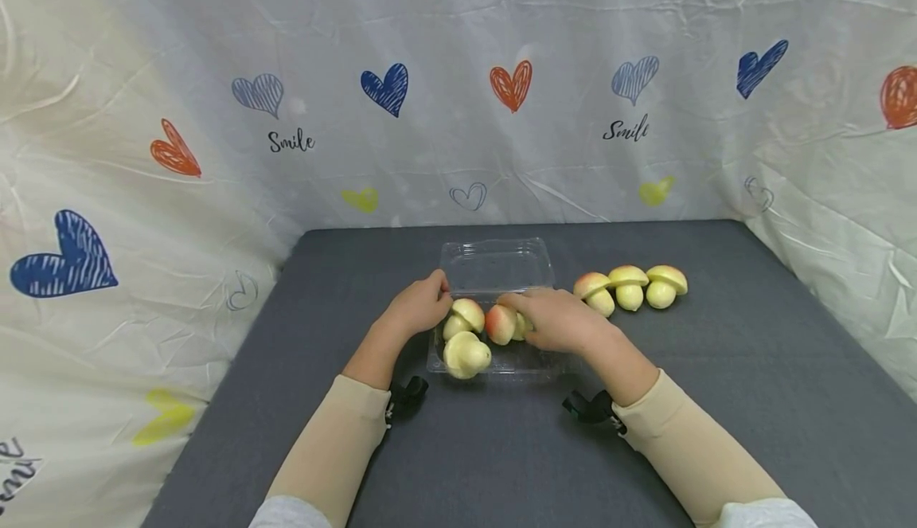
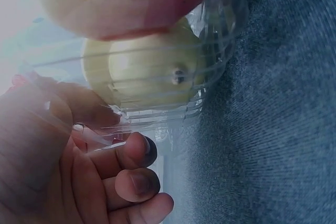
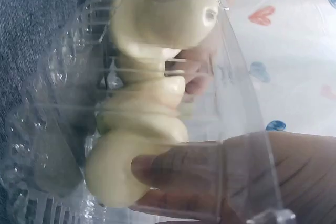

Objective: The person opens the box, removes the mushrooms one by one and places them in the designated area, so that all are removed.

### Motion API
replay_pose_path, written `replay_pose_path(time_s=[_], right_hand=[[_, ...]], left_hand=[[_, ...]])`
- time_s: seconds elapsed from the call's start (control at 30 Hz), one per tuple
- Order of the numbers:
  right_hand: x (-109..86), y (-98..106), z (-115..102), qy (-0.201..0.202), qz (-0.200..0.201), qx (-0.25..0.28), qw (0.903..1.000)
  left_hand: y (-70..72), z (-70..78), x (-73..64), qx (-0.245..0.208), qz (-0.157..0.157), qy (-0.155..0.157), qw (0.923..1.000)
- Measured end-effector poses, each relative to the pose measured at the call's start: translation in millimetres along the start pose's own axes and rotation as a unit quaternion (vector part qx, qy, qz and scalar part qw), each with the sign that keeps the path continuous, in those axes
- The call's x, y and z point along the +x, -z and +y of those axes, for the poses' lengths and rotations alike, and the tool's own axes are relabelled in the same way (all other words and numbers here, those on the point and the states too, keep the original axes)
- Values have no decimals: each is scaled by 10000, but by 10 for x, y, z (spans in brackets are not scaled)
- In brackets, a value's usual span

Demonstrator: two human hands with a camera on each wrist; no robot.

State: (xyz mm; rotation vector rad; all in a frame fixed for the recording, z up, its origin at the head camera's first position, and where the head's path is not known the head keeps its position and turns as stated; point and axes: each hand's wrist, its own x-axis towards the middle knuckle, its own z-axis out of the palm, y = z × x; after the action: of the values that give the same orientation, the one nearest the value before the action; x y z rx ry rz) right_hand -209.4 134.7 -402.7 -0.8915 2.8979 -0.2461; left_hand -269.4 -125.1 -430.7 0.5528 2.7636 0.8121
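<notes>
A bare left hand point(image 1: 423, 305), fingers curled, pinches the left wall of a clear, rectangular plastic box point(image 1: 533, 362) on a dark grey cloth-covered table point(image 1: 466, 464), probably to stop the light box sliding. Its clear plastic lid point(image 1: 497, 265) is open at the back, leaving the base reachable from above. Inside, at the left, sit a pale yellow, mushroom-shaped piece with a pink-blushed cap point(image 1: 469, 314) and, in front, a plain pale yellow one point(image 1: 467, 355) tipped over. Just right of them, the bare right hand point(image 1: 555, 321) grips a red-capped, pale-stemmed mushroom piece point(image 1: 501, 325) by its stem, cap leftward, seemingly to seat it beside the others. Farther right, three yellow-and-red mushroom pieces point(image 1: 630, 285) stand in a row, apparently lined up within easy reach.
</notes>
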Motion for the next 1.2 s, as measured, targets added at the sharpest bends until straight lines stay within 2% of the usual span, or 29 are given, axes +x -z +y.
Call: replay_pose_path(time_s=[0.13, 0.53, 0.8, 0.93, 1.2], right_hand=[[28, -15, 4, 148, 86, -40, 9998], [18, 9, -14, 153, 210, -25, 9997], [12, 36, -5, -192, 52, -54, 9998], [13, 42, 3, -228, 27, -45, 9997], [14, 32, -5, 80, 169, -130, 9997]], left_hand=[[2, 0, 0, -8, 27, -18, 10000], [-8, -5, -7, -13, 60, -89, 9999], [-11, -2, -7, -14, 90, -116, 9999], [-10, 2, -13, -7, 78, -102, 9999], [-9, 9, -11, 13, 75, -102, 9999]])
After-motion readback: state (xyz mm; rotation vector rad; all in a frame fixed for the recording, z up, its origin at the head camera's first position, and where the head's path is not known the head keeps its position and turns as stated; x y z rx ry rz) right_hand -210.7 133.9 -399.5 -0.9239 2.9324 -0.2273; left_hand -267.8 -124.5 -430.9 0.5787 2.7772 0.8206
